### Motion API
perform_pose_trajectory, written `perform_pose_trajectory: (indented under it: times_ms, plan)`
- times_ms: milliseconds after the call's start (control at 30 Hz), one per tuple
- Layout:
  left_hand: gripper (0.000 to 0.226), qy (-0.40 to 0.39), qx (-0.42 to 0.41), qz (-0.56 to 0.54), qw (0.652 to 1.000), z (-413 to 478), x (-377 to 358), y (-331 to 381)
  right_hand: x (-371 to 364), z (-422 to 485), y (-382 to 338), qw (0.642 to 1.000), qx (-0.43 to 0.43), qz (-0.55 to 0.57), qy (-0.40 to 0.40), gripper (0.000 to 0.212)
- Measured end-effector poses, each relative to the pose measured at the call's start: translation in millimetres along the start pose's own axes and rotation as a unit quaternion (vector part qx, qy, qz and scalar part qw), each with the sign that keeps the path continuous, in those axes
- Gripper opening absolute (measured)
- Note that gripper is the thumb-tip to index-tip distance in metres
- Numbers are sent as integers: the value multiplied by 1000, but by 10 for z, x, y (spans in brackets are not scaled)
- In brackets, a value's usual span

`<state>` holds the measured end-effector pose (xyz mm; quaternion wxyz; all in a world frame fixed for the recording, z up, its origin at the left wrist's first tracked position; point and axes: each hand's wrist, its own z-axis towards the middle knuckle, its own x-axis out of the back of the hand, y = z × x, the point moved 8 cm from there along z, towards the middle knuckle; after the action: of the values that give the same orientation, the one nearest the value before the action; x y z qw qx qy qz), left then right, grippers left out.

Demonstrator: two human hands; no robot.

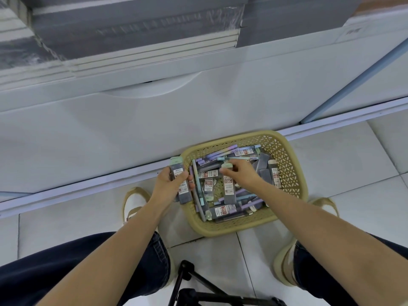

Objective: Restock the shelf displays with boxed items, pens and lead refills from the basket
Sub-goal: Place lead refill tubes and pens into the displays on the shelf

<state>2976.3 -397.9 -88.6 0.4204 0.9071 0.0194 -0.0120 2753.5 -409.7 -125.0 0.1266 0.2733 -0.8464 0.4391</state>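
— Tripod (198, 290) by my knees, then the basket (287, 151) on the floor tiles (342, 155).
— Your hands?
— Left hand (171, 184) grips lead refill cases (182, 192) at the basket's left rim. Right hand (239, 173) pinches a green-capped case (227, 166) inside (pens (220, 151) lie all around).

The lead refill case (178, 173) gripped in the left hand (169, 184) carries a white label reading "0.7"; the smaller print above it is too fine to read. In the basket (284, 155), the middle case (229, 189) has a red-and-white label showing "100". The neighbouring case (208, 184) shows "0.7" and "100" upside down. The front case (221, 211) also shows "100". Other labels are illegible.
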Motion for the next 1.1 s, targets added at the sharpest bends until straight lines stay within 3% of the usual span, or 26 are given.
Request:
perform_pose_trajectory:
  times_ms: [67, 133, 333, 500, 633, 733, 833, 900, 1100]
  plan:
    - [12, -1, -3, 6, 1000, 1, 4, -10, -27, 33, 61, 997, -34, 5, 75, 21]
    - [13, 0, -1, 6, 1000, 3, 8, -21, -126, 38, 81, 995, -40, 31, 88, 24]
    - [10, 3, -3, 15, 1000, 49, 35, -27, -141, 65, 128, 998, -32, 48, 30, 28]
    - [5, 39, 25, 28, 999, 40, -48, -30, 398, -57, -115, 992, 28, 113, -52, 19]
    - [17, -27, 34, -75, 996, -109, -455, 207, 778, -272, -517, 974, 102, 197, -38, 27]
    - [32, -37, -25, -89, 995, -264, -637, 490, 710, -505, -744, 979, 120, 132, -100, 34]
    - [25, -21, -82, -71, 994, -438, -637, 709, 703, -765, -883, 976, 129, 80, -156, 25]
    - [26, -34, -133, -16, 990, -555, -640, 911, 834, -931, -1036, 974, 143, 49, -168, 17]
    - [30, -95, -231, 98, 963, -983, -842, 1641, 1161, -1382, -1668, 964, 201, -10, -176, 20]
